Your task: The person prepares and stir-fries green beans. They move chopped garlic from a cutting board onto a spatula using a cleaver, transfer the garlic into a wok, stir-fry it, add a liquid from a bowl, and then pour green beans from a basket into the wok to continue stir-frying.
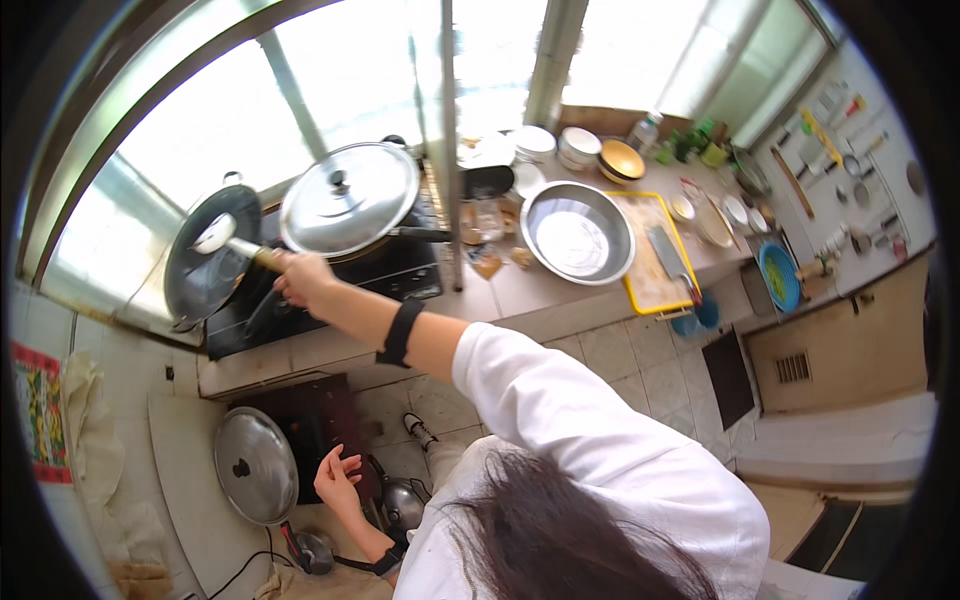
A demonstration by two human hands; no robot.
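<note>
My right hand is closed around the wooden handle of a metal spatula, whose blade is inside a dark wok at the left end of the stove. Beside that wok, a larger pan on the stove is covered by a domed steel lid with a black knob. Low in the picture, my left hand hangs with its fingers apart and nothing in it. Near it, another steel lid stands tilted. What the wok holds is mostly hidden.
Right of the stove, the counter bears a wide steel basin and a yellow-edged cutting board with a cleaver. Bowls and bottles line the window side. Utensils hang on the right wall. A metal kettle is low beside my legs.
</note>
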